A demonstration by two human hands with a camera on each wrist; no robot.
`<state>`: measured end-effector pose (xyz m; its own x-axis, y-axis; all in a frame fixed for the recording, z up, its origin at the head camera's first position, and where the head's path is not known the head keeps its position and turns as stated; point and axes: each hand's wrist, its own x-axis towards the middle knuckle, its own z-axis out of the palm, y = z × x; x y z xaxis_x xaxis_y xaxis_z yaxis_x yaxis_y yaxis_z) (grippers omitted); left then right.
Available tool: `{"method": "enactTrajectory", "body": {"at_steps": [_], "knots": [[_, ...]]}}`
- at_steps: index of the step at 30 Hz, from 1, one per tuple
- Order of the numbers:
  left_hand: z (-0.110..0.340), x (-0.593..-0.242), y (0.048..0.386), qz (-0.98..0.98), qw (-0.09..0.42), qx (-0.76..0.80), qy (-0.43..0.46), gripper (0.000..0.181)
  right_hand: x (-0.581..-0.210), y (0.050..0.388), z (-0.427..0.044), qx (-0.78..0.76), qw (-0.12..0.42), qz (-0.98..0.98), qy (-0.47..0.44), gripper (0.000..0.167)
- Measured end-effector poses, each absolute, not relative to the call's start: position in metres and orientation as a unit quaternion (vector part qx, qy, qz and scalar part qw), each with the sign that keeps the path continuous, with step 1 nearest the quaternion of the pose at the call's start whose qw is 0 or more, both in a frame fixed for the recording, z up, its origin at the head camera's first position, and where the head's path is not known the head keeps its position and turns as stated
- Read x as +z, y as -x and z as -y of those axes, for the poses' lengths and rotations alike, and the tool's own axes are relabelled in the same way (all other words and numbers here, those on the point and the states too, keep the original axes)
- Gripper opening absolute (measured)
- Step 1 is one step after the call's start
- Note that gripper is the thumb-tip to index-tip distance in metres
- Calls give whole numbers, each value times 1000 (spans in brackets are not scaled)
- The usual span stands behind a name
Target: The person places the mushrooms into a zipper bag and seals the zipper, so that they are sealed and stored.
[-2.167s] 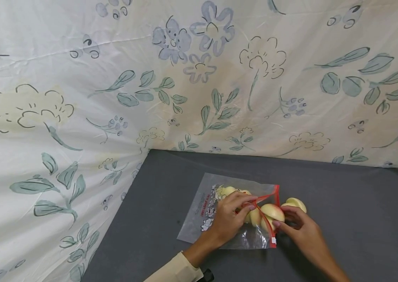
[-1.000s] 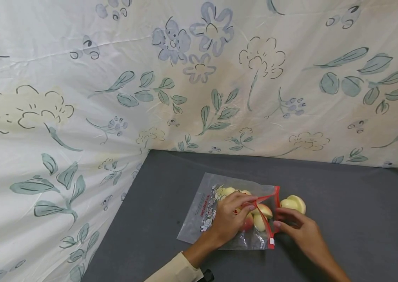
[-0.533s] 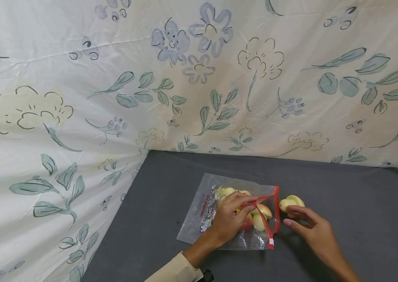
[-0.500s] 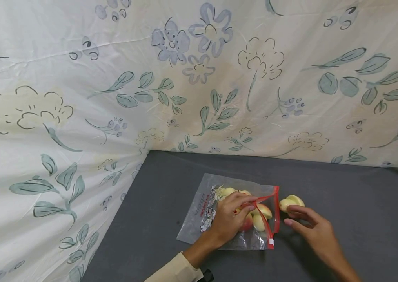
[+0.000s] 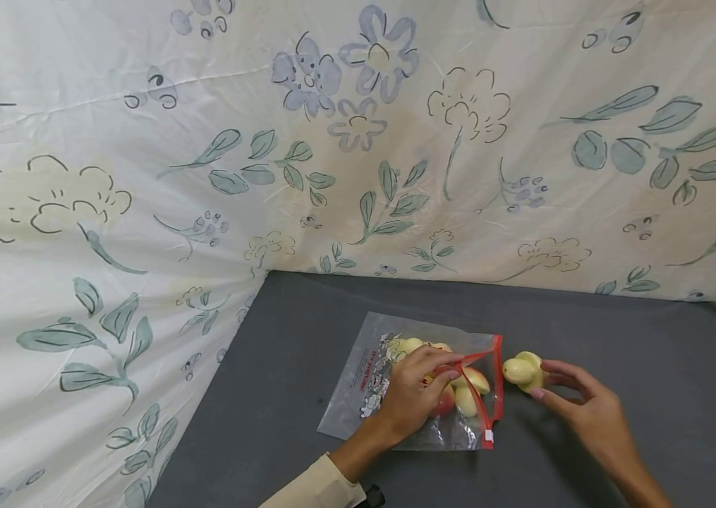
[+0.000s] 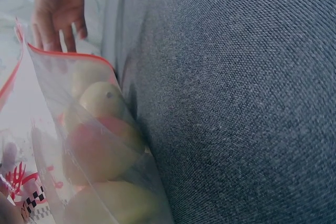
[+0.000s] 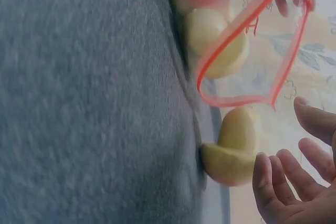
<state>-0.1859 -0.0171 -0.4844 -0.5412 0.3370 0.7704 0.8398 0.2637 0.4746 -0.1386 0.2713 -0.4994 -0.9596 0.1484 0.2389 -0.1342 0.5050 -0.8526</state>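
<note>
A white fabric hanging printed with blue flowers, yellow blossoms and grey-green leaves (image 5: 332, 169) fills the back and left side. Below it spreads a flat, dark grey, woven-textured surface (image 5: 637, 360).

On that surface lies a clear plastic bag with a red rim and printed figures and lettering (image 5: 348, 398), its mouth gaping towards the right. The right wrist view shows the red rim standing in a wide, angular loop.

A beige sleeve (image 5: 316, 487) covers the left forearm. The left hand (image 5: 411, 391) reaches over the bag, fingers and thumb brought together, pinching the upper edge of the mouth. The right hand (image 5: 592, 406) is beyond the mouth with its fingers loosely bent and thumb well apart from them; it has no firm hold on anything. Its fingertips are at the near edge of a smooth, pale yellow, two-lobed piece (image 5: 523, 372); whether they touch it, I cannot tell. This piece sits outside the bag, on the dark surface just beside the rim.

Inside the bag, partly hidden by the left hand, are several smooth, rounded yellow pieces, some blushed red (image 5: 467, 401); their exact number is unclear.

A small black object (image 5: 372, 497) shows beside the sleeve's cuff, and a little white tab (image 5: 488, 435) is at the rim's near corner.
</note>
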Motion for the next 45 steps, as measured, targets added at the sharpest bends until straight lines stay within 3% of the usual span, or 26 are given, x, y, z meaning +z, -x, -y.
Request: {"method": "enactTrajectory", "body": {"at_steps": [21,38,45], "knots": [[19,-484,184,748,266,-464,392,27,-515,158,-298,466,61,882,37,75],[19,-482,183,749,264,-465,391,26,-519,168,-296,446,6,895,13,77],[19,-482,183,750,266,-462,392,26,-523,170,-295,460,14,888,8,76]]}}
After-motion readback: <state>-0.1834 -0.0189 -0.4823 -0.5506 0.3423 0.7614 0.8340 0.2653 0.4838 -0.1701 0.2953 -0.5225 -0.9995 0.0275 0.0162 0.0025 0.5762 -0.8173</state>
